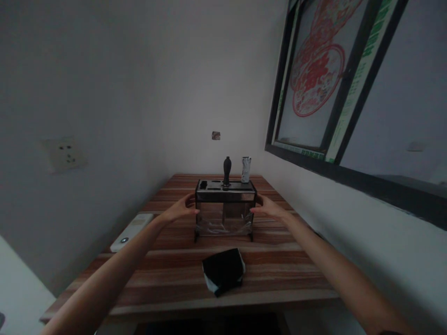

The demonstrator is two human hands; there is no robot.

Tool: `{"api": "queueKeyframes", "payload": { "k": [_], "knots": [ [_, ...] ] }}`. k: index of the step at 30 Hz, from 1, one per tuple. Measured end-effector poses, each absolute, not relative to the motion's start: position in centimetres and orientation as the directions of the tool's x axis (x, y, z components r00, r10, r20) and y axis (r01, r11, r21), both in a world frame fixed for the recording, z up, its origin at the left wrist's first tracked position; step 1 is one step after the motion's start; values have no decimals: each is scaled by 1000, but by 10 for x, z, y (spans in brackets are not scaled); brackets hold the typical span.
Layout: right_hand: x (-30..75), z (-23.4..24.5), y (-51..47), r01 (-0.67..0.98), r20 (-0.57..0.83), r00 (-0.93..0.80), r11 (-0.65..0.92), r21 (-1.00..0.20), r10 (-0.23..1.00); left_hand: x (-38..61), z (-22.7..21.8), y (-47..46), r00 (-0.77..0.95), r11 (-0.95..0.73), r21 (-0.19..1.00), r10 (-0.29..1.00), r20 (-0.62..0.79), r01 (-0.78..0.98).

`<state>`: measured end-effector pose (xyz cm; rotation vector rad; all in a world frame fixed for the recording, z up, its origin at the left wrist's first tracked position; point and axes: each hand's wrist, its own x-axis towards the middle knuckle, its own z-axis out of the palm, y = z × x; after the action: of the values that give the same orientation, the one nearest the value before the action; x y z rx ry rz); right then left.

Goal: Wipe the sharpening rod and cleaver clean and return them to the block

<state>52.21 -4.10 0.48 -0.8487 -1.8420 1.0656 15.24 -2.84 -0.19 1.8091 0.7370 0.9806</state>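
Observation:
A clear-walled box [213, 215] with a dark frame and a shiny metal top stands upright on its short legs on the wooden table. A black handle [227, 170] rises from its top, and a small silver-and-white packet [246, 169] stands at the right rear of the top. My left hand [182, 208] grips the box's left side, thumb at the front edge and fingers curled behind. On the right side my right hand [267, 206] does the same. The box's back and some fingertips are hidden. Nearer me lies a folded black cloth [224, 270] with pale edges.
The striped wooden table [279, 274] runs back to the wall. A long white device [132, 231] with a round dark button lies at its left edge. A wall socket [64, 153] is on the left, and a dark-framed window [323, 156] is on the right.

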Motion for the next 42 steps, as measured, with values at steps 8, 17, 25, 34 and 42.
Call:
{"api": "queueKeyframes", "payload": {
  "k": [8,17,25,34,42],
  "knots": [
    [532,-2,-33,99,361,-351,417,-903,864,167,-2,-21,463,-413,910,813,352,34],
    [582,13,-32,137,282,-338,344,-929,898,211,-3,-10,478,-413,911,798,368,-12],
    [632,25,-51,171,136,-279,189,-967,951,268,-9,-2,500,-419,907,779,378,-34],
    [671,26,-58,191,95,-263,148,-970,960,310,-15,-6,475,-415,910,799,369,-10],
    [683,18,-58,200,86,-276,145,-969,957,316,-13,-12,476,-424,905,798,369,10]
  ]
}}
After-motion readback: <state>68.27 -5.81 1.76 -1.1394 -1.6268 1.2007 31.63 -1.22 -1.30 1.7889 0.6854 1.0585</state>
